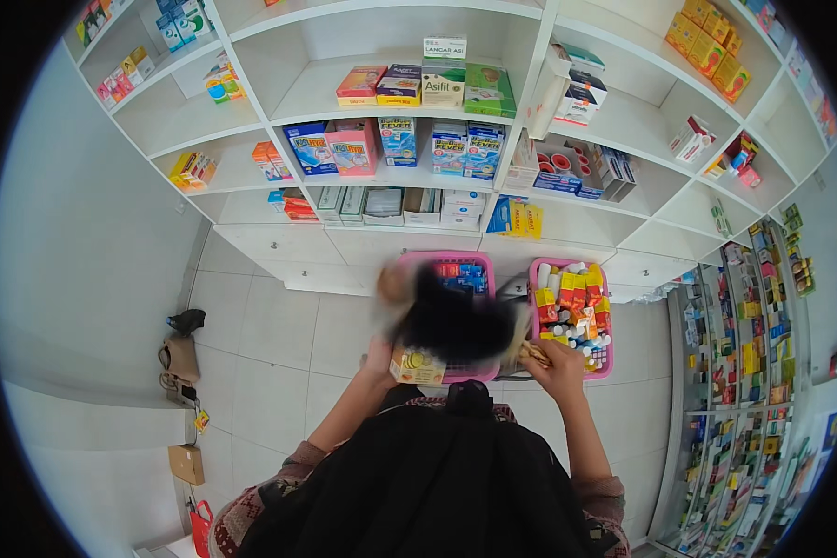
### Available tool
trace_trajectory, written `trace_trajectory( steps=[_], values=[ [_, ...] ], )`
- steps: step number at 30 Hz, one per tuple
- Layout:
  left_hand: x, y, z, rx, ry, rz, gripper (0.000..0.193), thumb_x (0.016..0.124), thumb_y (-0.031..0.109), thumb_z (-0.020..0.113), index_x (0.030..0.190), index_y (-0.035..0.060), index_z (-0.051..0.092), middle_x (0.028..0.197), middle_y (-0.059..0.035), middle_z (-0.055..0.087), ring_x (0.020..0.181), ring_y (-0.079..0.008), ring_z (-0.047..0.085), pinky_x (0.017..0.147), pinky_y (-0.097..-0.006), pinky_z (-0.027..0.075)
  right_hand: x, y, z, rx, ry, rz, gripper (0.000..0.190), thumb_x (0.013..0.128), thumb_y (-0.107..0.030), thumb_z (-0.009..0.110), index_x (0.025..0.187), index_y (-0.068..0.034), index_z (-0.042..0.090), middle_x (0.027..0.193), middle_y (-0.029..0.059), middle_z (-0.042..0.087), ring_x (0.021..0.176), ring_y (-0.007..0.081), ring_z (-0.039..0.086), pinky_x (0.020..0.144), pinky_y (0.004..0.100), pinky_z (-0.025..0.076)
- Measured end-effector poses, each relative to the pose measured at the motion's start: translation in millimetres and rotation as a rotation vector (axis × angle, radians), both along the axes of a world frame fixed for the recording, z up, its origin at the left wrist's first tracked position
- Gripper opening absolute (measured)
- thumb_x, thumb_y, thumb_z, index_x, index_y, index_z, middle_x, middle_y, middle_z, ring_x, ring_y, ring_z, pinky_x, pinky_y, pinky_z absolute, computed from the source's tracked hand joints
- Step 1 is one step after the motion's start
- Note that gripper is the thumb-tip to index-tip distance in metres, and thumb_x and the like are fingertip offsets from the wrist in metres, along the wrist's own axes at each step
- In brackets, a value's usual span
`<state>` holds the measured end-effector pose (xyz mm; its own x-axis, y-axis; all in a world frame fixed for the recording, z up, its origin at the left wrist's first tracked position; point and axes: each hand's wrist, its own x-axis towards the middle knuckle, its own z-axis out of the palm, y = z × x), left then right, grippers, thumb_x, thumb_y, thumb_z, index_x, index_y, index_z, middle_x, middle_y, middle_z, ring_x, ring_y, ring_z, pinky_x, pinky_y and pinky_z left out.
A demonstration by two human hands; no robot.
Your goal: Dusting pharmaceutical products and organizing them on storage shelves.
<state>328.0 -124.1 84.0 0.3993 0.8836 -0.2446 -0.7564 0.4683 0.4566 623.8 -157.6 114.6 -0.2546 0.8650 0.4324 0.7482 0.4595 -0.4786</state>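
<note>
My right hand [556, 366] grips the tan handle [533, 354] of a black feather duster [453, 317], blurred, which spans the space in front of me. My left hand [379, 363] holds a yellowish cardboard box [417, 367] with round pictures on it. Behind the duster stands a pink plastic basket [488, 261] with red and blue packs in it, partly covered. To its right, a second pink basket [608, 363] is filled with yellow and red boxes and white bottles.
White shelves [397, 180] with medicine boxes rise ahead, over white drawers [404, 240]. At right stands a glass display cabinet [680, 404] full of packs. A brown bag [179, 359] and a cardboard box [185, 465] lie at left, near a red bag [201, 524].
</note>
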Motion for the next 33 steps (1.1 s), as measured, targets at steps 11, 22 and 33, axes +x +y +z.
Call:
trace_trajectory(
  steps=[11,22,33],
  values=[
    [-14.7,5.1,-15.5,0.056,-0.249,-0.048,0.053,0.091,0.038,0.037,0.126,-0.0007,0.043,0.118,-0.0188,0.055,0.105,-0.0319,0.057,0.093,-0.0449,0.045,-28.3,7.9,13.4,-0.097,-0.080,0.023,0.031,0.065,-0.029,0.076,0.087,-0.009,0.066,0.067,0.0069,0.063,0.057,0.0237,0.062,0.053,0.0321,0.048],
    [-28.2,30.2,-2.8,-0.065,-0.527,-0.323,0.056,0.093,0.042,0.033,0.129,0.0006,0.043,0.121,-0.0187,0.054,0.109,-0.0303,0.054,0.097,-0.0429,0.041,-37.3,7.3,15.1,-0.080,-0.060,-0.076,0.026,0.068,-0.030,0.075,0.085,-0.011,0.067,0.059,0.0061,0.060,0.052,0.0209,0.060,0.049,0.0320,0.046],
    [-22.7,14.4,1.8,0.197,0.077,-0.181,0.043,0.087,0.018,0.054,0.125,0.0013,0.044,0.117,-0.0133,0.056,0.105,-0.0225,0.057,0.092,-0.0381,0.046,-33.4,-5.0,-5.5,-0.303,0.286,-0.176,0.025,0.075,-0.029,0.070,0.087,-0.007,0.067,0.059,0.0088,0.059,0.052,0.0244,0.059,0.048,0.0326,0.044]
  ],
)
